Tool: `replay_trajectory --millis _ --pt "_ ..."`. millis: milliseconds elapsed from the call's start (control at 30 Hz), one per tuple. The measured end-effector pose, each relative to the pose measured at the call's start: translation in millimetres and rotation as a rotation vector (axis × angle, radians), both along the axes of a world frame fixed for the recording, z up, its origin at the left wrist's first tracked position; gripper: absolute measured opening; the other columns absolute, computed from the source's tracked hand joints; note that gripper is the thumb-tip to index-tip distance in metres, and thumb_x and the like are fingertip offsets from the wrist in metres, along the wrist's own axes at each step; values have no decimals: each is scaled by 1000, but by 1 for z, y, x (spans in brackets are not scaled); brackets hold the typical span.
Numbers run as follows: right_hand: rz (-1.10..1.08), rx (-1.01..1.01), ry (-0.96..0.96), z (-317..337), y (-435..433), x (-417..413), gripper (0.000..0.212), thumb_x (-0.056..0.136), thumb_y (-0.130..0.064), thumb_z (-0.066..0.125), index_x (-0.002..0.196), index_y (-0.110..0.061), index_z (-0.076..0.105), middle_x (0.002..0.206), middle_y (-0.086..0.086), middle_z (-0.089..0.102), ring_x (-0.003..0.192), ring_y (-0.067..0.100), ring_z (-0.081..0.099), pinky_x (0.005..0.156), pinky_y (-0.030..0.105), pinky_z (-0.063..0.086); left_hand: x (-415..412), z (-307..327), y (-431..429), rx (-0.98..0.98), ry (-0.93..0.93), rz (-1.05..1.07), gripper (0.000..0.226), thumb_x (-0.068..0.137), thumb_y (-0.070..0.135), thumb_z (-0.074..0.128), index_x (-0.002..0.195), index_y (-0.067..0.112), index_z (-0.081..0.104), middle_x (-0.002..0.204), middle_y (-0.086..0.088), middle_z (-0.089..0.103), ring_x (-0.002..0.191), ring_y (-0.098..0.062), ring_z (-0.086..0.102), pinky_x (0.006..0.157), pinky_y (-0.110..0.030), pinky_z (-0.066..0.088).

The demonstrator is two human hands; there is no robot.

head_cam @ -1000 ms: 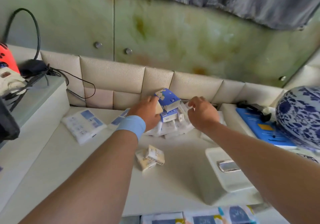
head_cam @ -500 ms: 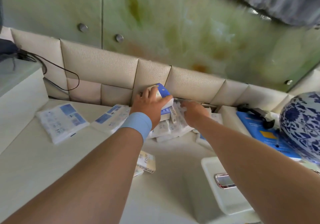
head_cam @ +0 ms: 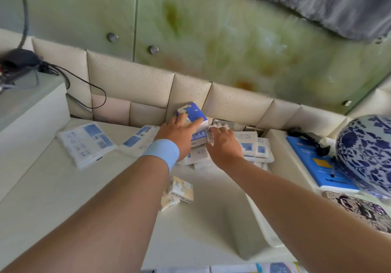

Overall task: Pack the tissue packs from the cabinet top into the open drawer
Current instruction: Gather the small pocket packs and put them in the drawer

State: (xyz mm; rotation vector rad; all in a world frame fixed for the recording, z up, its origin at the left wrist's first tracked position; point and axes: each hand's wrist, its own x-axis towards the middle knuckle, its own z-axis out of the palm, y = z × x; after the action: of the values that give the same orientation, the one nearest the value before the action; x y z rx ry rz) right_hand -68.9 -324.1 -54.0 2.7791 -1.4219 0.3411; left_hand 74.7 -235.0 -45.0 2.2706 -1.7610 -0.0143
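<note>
Both hands reach to the heap of tissue packs (head_cam: 249, 145) at the back edge of the cabinet top (head_cam: 53, 188), against the padded wall: the left hand (head_cam: 179, 133), with a blue wristband (head_cam: 161, 152), lies with fingers spread over a blue pack (head_cam: 193, 112) atop the heap, and the right hand (head_cam: 224, 143) pinches the crinkled end of a pack just beside it. Two flat packs (head_cam: 86, 143) lie apart towards the back left corner, and two small yellow packs (head_cam: 179, 190) sit mid-top between the forearms. The drawer shows only as a strip of packs (head_cam: 275, 268) below the front edge.
</note>
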Motion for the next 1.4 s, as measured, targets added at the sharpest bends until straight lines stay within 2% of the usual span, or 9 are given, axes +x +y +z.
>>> replay_trajectory --millis 200,333,433,567,633,733,900,1133,1400 --pt "-119 -105 -182 12 21 -6 34 86 -6 49 118 -8 61 119 10 55 114 30 48 80 42 51 8 -4 38 -66 -34 -115 54 95 25 43 146 34 27 136 -6 39 120 -30 44 90 -39 43" --pt "-111 -206 -334 12 64 -28 29 79 -14 57 108 -11 61 109 9 56 101 30 51 72 38 49 2 -8 60 109 6 -175 47 97 30 39 143 36 33 136 -3 39 121 -29 48 88 -39 45" --pt "-24 -191 -369 3 98 -43 30 72 -13 63 102 -13 60 105 8 55 96 31 52 71 38 49 -10 -12 73 329 -33 -170 54 99 32 37 149 47 20 145 -2 34 131 -28 42 95 -42 43" --pt "165 -47 -192 -6 142 -59 28 73 -13 62 100 -12 58 107 6 53 99 29 51 65 38 50 -34 -16 97 560 -10 -113 54 99 46 37 151 42 22 153 -5 26 139 -33 29 109 -49 34" --pt "202 71 -65 -8 163 -66 27 76 -16 60 103 -15 54 111 4 50 104 27 48 66 39 50 -44 -21 114 561 24 -86 63 91 57 47 149 40 26 147 -5 29 138 -31 28 106 -49 36" --pt "193 162 18 -10 185 -80 26 78 -14 56 102 -17 47 112 3 46 102 26 47 70 39 50 -58 -26 137 464 75 -54 58 88 45 57 142 43 35 134 -5 38 130 -31 35 102 -47 41" --pt "173 258 -3 -12 205 -110 25 77 -10 55 97 -18 43 107 3 48 96 26 49 74 39 49 -81 -41 179 367 170 -6 51 83 32 59 132 38 46 127 -2 45 123 -30 37 98 -44 45" --pt "135 199 -64 -22 248 -167 25 72 -9 58 93 -17 48 99 2 53 89 29 56 62 35 45 -129 -34 236 350 193 -93 49 87 23 55 135 31 50 126 -4 46 121 -29 37 97 -37 42" --pt "-9 275 317 -38 298 -210 56 86 3 56 136 -17 40 139 8 36 128 28 40 88 39 49 -171 -68 281 530 195 -101 53 94 23 56 144 34 44 144 -9 40 133 -32 37 108 -37 36"
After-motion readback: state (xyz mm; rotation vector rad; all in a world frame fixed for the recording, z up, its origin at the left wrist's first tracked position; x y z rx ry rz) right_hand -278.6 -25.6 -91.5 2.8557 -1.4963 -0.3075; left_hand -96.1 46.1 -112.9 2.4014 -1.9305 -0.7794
